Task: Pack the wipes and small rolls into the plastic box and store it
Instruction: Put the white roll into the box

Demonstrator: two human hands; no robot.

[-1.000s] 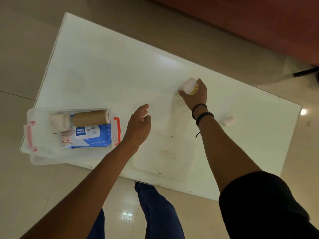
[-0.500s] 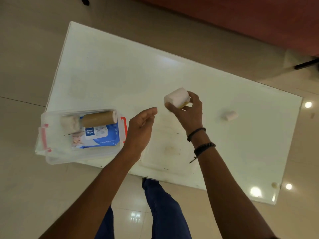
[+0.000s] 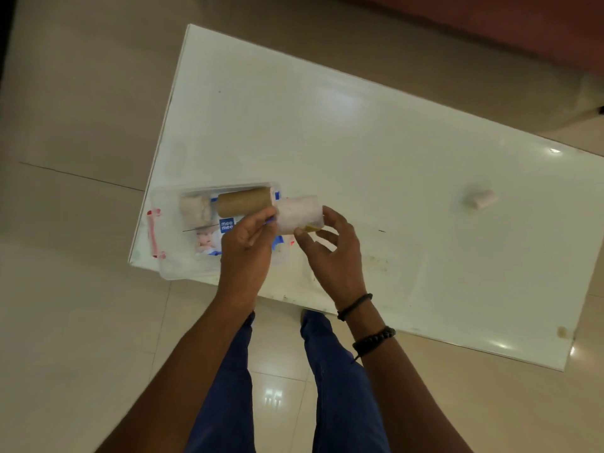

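Note:
The clear plastic box [image 3: 173,264] with red latches sits at the table's near-left corner. Inside it lie a blue wipes pack [image 3: 226,225], a brown roll [image 3: 243,201] and a crumpled white roll [image 3: 195,209]. Just above the box's right end, a white roll [image 3: 299,212] is held between both hands. My right hand [image 3: 331,256] grips its right end with thumb and fingers. My left hand [image 3: 246,253] has its fingertips on the left end. Another small white roll [image 3: 483,199] lies alone on the table to the right.
The white table [image 3: 327,135] stands on a tiled floor. The box's clear lid [image 3: 395,273] lies flat near the front edge, right of my right hand. My blue-trousered legs stand below the table's near edge. A dark red surface runs along the top right.
My right hand lifted the white roll off the table and carried it left to the box. My left hand met it there and touches its left end. The view shifted right.

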